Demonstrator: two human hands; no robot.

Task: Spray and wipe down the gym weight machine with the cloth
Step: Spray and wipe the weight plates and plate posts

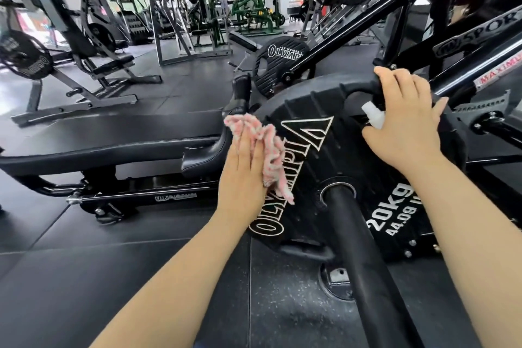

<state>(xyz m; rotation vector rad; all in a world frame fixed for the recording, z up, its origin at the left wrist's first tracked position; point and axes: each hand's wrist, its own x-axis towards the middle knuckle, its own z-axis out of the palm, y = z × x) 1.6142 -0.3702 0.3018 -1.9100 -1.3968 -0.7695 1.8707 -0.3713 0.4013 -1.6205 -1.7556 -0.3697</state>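
Flat left hand (244,169) presses pink-and-white fluffy cloth (269,150) against black Olympia weight plate (324,167); right hand (406,118) grips small translucent spray bottle (374,114).

**Two bare arms reaching forward, one hand flat, one curled**

Both forearms enter from the lower edge and stretch forward and up, bare to the hands, the two well apart.

The left hand (245,167) is flat — fingers straight and held together, pointing up and away, the back of the hand toward the camera. It presses a pink and white cloth (269,150) under its palm, and the cloth bunches out past the fingertips and along the thumb side.

The right hand (406,118) sits higher and further right, its wrist bent slightly inward. Its fingers are curled — they grip a small white spray bottle (374,114), only the top of which shows between thumb and fingers.
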